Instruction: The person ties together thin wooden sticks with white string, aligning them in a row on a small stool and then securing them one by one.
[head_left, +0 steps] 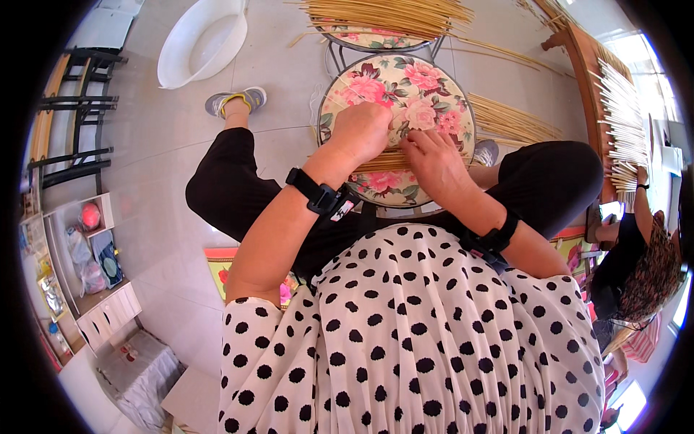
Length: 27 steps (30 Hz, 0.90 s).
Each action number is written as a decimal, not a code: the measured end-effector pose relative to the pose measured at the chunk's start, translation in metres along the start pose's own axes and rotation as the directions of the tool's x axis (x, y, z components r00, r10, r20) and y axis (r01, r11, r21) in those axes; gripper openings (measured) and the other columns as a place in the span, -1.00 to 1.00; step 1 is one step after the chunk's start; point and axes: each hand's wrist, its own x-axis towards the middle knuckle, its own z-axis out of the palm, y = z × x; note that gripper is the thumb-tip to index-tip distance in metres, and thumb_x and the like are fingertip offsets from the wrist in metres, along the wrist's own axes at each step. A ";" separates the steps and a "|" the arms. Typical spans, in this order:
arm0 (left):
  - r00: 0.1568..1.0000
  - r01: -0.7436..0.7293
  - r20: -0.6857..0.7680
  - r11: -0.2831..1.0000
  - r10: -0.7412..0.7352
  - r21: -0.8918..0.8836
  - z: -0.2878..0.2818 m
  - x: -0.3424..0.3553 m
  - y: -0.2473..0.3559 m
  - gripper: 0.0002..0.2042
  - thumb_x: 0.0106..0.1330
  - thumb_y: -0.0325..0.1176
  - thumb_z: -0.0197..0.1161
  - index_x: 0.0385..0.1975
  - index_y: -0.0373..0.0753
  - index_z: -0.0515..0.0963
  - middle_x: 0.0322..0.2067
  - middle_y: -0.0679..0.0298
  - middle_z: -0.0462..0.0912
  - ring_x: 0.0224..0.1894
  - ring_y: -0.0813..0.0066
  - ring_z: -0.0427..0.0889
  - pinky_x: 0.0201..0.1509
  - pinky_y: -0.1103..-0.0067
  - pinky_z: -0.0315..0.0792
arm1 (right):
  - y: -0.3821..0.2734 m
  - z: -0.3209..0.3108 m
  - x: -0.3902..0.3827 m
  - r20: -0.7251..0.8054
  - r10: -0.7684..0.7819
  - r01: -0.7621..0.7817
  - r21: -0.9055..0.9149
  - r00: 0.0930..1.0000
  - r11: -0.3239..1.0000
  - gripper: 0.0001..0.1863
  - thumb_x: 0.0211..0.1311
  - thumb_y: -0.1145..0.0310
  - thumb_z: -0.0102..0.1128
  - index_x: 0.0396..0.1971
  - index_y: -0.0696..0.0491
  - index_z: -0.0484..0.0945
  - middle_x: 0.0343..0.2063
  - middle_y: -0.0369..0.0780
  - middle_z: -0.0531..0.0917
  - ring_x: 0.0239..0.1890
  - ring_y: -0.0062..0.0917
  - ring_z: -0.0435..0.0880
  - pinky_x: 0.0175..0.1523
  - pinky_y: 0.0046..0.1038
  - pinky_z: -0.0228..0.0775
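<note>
A round stool (361,69) with a pink and cream floral top stands between my knees. Across its near half lies a bundle of thin tan sticks (383,161). My left hand (365,129) is closed in a fist just above the bundle; whatever its fingers hold is hidden. Thin pale strands show on the stool's left edge beside it. My right hand (435,160) rests on the bundle with its fingers bent down around the sticks. Both wrists wear black straps.
Long tan sticks (390,16) lie over a second floral stool ahead; more sticks (510,119) stretch to the right. A white basin (204,45) stands on the floor at far left. At right, another person sits by a wooden table (582,94) piled with pale sticks. Shelves (83,253) line the left.
</note>
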 end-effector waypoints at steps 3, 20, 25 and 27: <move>1.000 0.000 -0.004 1.000 0.000 0.001 0.002 0.001 -0.001 -0.91 0.04 -0.44 0.19 -0.52 -0.21 0.64 -0.49 0.09 0.65 -0.37 0.10 0.65 -0.29 0.29 0.50 | -0.014 0.003 -0.002 -0.009 0.053 -0.053 0.041 0.999 0.998 -0.64 0.02 0.39 0.15 -0.11 0.12 0.50 -0.20 -0.21 0.48 -0.06 -0.38 0.47 0.04 -0.33 0.29; 0.993 -0.028 -0.115 0.997 0.019 -0.078 -0.011 -0.016 0.008 -0.94 0.13 -0.45 0.18 -0.43 -0.25 0.56 -0.38 0.11 0.60 -0.27 0.11 0.61 -0.21 0.32 0.46 | -0.011 -0.010 -0.018 0.159 0.012 -0.040 0.174 0.987 0.984 -0.47 0.04 0.38 0.24 0.07 0.17 0.40 0.06 -0.14 0.39 0.20 -0.27 0.32 0.28 -0.23 0.16; 0.969 -0.165 -0.192 0.985 0.153 -0.046 -0.026 -0.064 0.016 -0.91 0.16 -0.43 0.18 -0.42 -0.30 0.49 -0.20 0.13 0.57 -0.10 0.15 0.57 -0.03 0.28 0.41 | -0.009 -0.034 -0.035 0.245 0.027 -0.064 0.146 0.969 0.987 -0.36 0.07 0.32 0.27 0.16 0.23 0.32 0.23 -0.08 0.27 0.35 -0.23 0.15 0.39 -0.23 0.02; 0.951 -0.257 -0.189 0.966 0.246 -0.037 -0.017 -0.083 0.020 -0.91 0.17 -0.42 0.18 -0.42 -0.31 0.47 -0.06 0.11 0.54 0.04 0.14 0.51 0.10 0.24 0.37 | -0.011 -0.039 -0.041 0.303 0.034 -0.069 0.105 0.952 0.992 -0.31 0.07 0.28 0.28 0.19 0.25 0.29 0.28 -0.07 0.22 0.39 -0.23 0.08 0.41 -0.22 -0.02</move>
